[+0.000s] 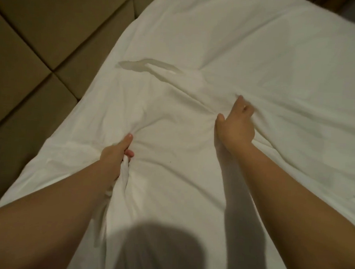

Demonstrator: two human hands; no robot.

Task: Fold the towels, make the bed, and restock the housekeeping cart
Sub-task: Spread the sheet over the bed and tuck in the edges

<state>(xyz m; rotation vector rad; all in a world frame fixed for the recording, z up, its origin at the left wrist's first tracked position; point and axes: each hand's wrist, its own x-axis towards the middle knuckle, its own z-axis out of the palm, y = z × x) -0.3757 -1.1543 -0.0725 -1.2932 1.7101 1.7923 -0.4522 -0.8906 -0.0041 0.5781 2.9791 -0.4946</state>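
A crumpled white fabric bed sheet (257,46) filled the view from 12 to 6 o'clock. At 8 o'clock of centre the left hand (114,158) gripped a bunched fold of it, thumb stretched forward. At 3 o'clock the right hand (235,126) met the sheet where creases gathered, its fingers blurred. A faint grey ring-shaped stain (147,67) lay at 11 o'clock; tan padded wall panels (45,27) stood at 10 o'clock

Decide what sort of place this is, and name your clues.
Probably a bedroom, perhaps a hotel room: a wide white bed sheet fills the view, tan padded-looking panels run beside it, and the left hand grips a bunch of the sheet.
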